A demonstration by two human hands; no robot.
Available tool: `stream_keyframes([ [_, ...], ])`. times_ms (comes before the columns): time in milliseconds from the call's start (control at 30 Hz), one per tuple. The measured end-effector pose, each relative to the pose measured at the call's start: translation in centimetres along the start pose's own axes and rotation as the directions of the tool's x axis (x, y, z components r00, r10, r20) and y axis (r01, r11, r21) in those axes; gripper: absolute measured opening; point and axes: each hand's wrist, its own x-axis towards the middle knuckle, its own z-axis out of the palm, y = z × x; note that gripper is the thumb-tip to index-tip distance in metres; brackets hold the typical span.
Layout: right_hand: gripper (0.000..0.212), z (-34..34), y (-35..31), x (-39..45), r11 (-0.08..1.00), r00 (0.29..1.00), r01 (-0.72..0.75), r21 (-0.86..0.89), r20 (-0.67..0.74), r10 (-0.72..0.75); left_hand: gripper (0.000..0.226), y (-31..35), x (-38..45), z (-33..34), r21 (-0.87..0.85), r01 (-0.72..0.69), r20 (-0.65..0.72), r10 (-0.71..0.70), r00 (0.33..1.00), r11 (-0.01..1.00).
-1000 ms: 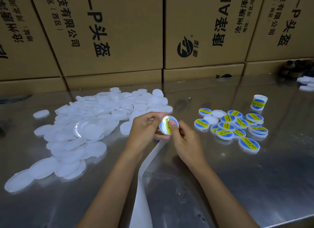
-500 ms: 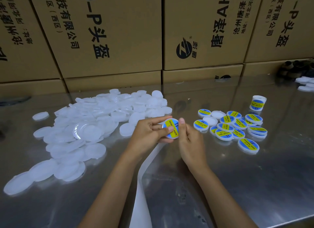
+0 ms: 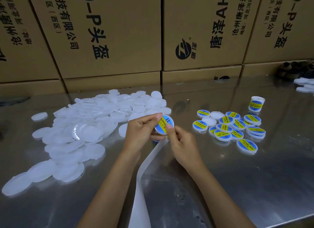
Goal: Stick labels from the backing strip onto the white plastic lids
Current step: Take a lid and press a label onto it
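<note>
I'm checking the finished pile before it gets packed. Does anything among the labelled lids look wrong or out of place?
Two plain white lids lie among the labelled lids showing no label, perhaps unlabelled or face down. One labelled lid stands tilted apart behind the pile. The left hand holds the current lid; its label looks centred.

"SOLDERING PASTE" on lid labels (image 3: 201,124)
</note>
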Motion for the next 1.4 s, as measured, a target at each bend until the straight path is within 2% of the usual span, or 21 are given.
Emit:
stream_keyframes([
  [100,0.049,-0.1,0.0,0.2,0.998,0.998,-0.030,0.052,-0.061,0.033,0.017,0.0,0.2,-0.3,0.031,-0.012,0.020,0.011,1.000,0.999],
  [233,0.048,-0.6,0.5,0.8,0.986,0.988,-0.096,0.135,-0.104,0.111,0.018,0.0,0.3,-0.6,0.098,0.011,0.122,-0.022,0.992,0.995],
  [367,0.046,-0.7,0.4,0.8,0.985,0.987,-0.073,0.157,-0.128,0.094,0.043,-0.6,-0.2,-0.2,0.110,0.006,0.266,-0.035,0.963,0.994],
  [433,0.045,-0.8,0.2,0.9,0.981,0.988,-0.072,0.179,-0.122,0.095,0.037,-0.9,-0.5,0.4,0.136,-0.024,0.255,-0.011,0.967,0.990],
  [567,0.045,-0.6,-0.7,0.3,0.974,0.998,-0.070,0.214,0.014,0.069,0.004,-0.8,-0.4,0.8,0.132,-0.099,0.075,0.090,0.993,0.986],
  [733,0.069,-0.2,-1.6,-0.3,0.995,0.986,-0.044,0.086,0.164,0.030,0.021,-1.0,0.2,-0.1,0.124,-0.114,-0.047,0.121,0.992,0.986],
  [833,0.058,-0.3,-1.4,-0.1,0.997,0.985,-0.048,0.057,0.168,0.038,0.026,-1.3,0.4,0.0,0.172,-0.130,-0.014,0.134,0.991,0.977],
  [1033,0.046,-0.4,-0.6,0.3,0.989,0.992,-0.123,0.086,0.046,0.120,0.026,-0.8,0.2,0.1,0.205,-0.097,0.184,0.059,0.981,0.974],
  [1167,0.043,-0.3,-0.2,0.4,0.963,0.984,-0.177,0.202,0.048,0.171,0.054,-0.9,-0.1,-0.2,0.216,-0.117,0.344,0.037,0.938,0.969],
  [1267,0.041,-0.3,-0.4,0.5,0.919,0.975,-0.218,0.329,0.108,0.193,0.053,-1.0,-0.1,0.2,0.184,-0.136,0.306,0.075,0.949,0.973],
  [1400,0.058,-0.5,-1.2,0.3,0.915,0.976,-0.212,0.344,0.122,0.181,0.039,-0.9,0.3,-0.4,0.129,-0.131,0.214,0.102,0.972,0.983],
])
